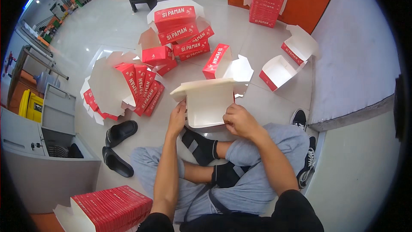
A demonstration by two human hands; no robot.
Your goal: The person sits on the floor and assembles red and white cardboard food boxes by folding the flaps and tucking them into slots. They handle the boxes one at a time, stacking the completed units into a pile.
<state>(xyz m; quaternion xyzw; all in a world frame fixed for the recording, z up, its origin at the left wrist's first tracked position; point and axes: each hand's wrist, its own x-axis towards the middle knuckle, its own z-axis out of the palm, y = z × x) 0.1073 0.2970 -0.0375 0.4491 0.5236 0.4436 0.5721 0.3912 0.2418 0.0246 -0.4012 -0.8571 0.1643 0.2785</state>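
- The head camera looked down from the person's head, over the crossed legs.
- It faced forward, the left hand and right hand close at mid-frame, the floor stretching beyond.
- Its wide fisheye bent straight edges.

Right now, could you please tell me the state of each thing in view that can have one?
Held box: open, white inside showing
Left hand: gripping the box's left side
Right hand: gripping its right side
Two boxes at right: open
Lower-left red stack: tightly stacked
Grey cabinet door: open
Black sandals: off the feet
Black sneakers: off the feet
Socks: worn
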